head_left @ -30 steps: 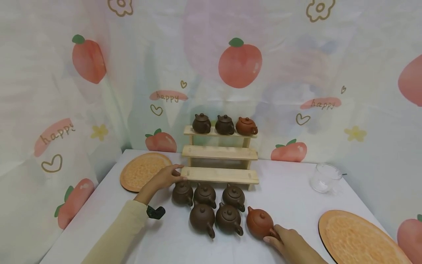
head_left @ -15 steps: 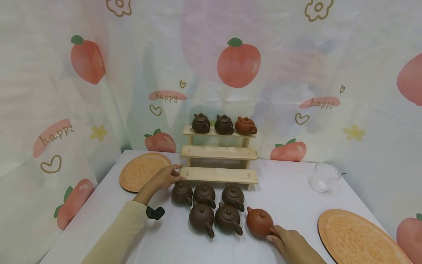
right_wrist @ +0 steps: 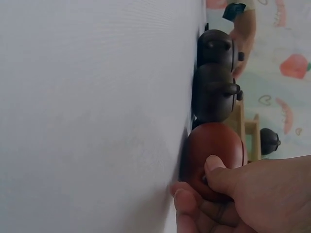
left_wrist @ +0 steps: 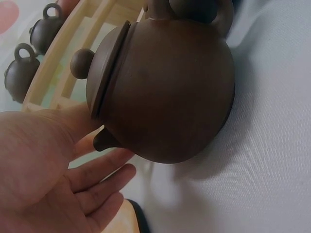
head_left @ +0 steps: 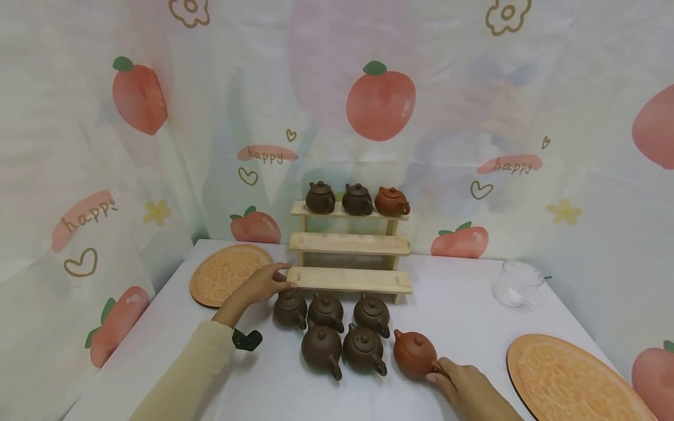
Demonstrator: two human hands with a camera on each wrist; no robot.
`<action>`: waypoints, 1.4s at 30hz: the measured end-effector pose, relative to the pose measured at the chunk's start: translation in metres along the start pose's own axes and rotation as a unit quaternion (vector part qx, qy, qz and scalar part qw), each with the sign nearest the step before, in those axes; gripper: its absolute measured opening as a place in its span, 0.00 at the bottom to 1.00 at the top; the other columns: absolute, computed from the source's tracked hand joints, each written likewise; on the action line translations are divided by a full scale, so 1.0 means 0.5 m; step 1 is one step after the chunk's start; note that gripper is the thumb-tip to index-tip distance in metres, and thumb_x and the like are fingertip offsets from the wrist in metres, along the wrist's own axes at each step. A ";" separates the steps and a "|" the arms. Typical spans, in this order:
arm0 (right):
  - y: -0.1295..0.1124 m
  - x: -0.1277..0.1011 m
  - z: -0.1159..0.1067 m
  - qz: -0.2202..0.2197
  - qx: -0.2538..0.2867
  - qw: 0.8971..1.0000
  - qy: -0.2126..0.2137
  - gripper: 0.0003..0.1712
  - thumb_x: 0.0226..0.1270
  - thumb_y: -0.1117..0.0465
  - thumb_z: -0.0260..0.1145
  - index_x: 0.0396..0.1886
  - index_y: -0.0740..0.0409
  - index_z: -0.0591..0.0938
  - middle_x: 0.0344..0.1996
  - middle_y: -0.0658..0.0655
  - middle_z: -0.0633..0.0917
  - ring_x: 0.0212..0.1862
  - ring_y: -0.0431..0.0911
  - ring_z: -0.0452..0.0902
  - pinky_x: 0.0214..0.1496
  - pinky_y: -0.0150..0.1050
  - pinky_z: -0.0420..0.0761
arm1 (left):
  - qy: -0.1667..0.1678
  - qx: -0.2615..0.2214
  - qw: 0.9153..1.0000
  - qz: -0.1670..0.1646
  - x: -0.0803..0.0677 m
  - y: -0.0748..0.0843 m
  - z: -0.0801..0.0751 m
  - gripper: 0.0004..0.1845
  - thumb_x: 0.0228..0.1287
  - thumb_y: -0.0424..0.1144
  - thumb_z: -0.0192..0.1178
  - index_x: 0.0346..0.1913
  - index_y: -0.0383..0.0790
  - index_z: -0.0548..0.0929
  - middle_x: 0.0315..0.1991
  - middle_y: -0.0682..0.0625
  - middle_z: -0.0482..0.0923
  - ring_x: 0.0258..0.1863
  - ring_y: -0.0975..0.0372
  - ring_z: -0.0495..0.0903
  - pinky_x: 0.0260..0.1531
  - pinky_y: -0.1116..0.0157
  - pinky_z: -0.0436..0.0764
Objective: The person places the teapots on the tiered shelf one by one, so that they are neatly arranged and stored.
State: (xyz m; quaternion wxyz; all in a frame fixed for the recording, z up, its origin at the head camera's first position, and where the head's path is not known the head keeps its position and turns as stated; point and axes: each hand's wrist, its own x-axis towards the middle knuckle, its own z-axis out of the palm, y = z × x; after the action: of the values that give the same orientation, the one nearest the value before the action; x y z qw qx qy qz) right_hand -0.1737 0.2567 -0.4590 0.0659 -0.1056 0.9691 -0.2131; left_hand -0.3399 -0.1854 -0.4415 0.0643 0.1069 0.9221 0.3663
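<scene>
In the head view my left hand holds the left end of the bottom plank of a wooden tiered stand, thumb and index finger on either side. Just below it sits a dark brown teapot. The left wrist view shows this teapot up close, its spout in front of my fingers, whose tips are partly hidden; the other fingers stretch out straight. My right hand pinches the handle of a reddish-brown teapot. Its round body shows beyond my thumb in the right wrist view.
Several more dark teapots crowd before the stand, left of the red one. On the top tier stand two dark teapots and a red one. Round orange mats lie left and right; a glass cup stands back right.
My right fingers have shifted slightly on the red teapot's handle. My left hand stays in place at the stand, and the teapots keep their positions.
</scene>
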 end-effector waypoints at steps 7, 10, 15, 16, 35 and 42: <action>0.000 0.003 0.002 0.021 0.002 1.000 0.001 0.09 0.75 0.55 0.69 0.41 0.55 0.82 0.31 0.44 0.85 0.32 0.38 0.76 0.39 0.42 0.81 | 0.000 -0.001 1.000 0.002 0.001 -0.003 0.001 0.35 0.72 0.49 0.69 0.76 0.37 0.73 0.58 0.32 0.85 0.59 0.42 0.84 0.53 0.46 0.84; 0.001 0.003 0.001 0.017 0.005 1.000 0.002 0.08 0.75 0.55 0.69 0.41 0.55 0.82 0.32 0.45 0.86 0.33 0.37 0.76 0.39 0.42 0.81 | 0.001 0.000 1.000 0.003 0.001 -0.004 0.001 0.35 0.72 0.49 0.70 0.75 0.37 0.73 0.58 0.33 0.85 0.59 0.42 0.84 0.53 0.46 0.83; 0.008 -0.002 -0.004 -0.037 -0.003 0.999 0.030 0.07 0.76 0.54 0.69 0.40 0.51 0.82 0.29 0.41 0.83 0.30 0.34 0.71 0.35 0.37 0.78 | 0.000 0.002 1.000 0.004 0.002 -0.002 0.000 0.35 0.72 0.49 0.69 0.75 0.37 0.73 0.58 0.33 0.85 0.59 0.42 0.84 0.54 0.46 0.83; 0.010 -0.003 -0.005 -0.051 -0.007 0.998 0.040 0.06 0.76 0.54 0.69 0.40 0.50 0.82 0.30 0.41 0.84 0.30 0.33 0.72 0.35 0.37 0.78 | 0.000 0.001 1.000 0.004 0.002 -0.002 0.000 0.35 0.72 0.49 0.70 0.76 0.37 0.73 0.58 0.33 0.85 0.59 0.42 0.84 0.54 0.46 0.83; 0.003 0.057 -0.062 -0.187 0.000 0.965 0.182 0.16 0.72 0.65 0.71 0.28 0.49 0.75 0.17 0.35 0.69 0.20 0.28 0.61 0.24 0.30 0.67 | 0.001 0.007 1.000 0.000 0.001 0.001 0.001 0.35 0.72 0.49 0.69 0.76 0.37 0.73 0.58 0.33 0.85 0.59 0.42 0.84 0.54 0.46 0.83; -0.019 0.091 -0.112 -0.167 -0.004 0.975 0.149 0.13 0.77 0.64 0.68 0.29 0.51 0.76 0.18 0.41 0.73 0.21 0.30 0.64 0.25 0.31 0.70 | -0.001 0.005 1.000 -0.006 0.002 0.001 0.000 0.36 0.72 0.49 0.69 0.76 0.37 0.72 0.58 0.33 0.85 0.60 0.42 0.83 0.56 0.45 0.83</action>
State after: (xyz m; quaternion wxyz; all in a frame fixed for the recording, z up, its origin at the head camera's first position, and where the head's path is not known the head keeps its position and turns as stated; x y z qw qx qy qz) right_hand -0.2259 0.2597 -0.4084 -0.1158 -0.2337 0.9374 -0.2307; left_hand -0.3409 -0.1846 -0.4413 0.0674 0.1019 0.9246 0.3608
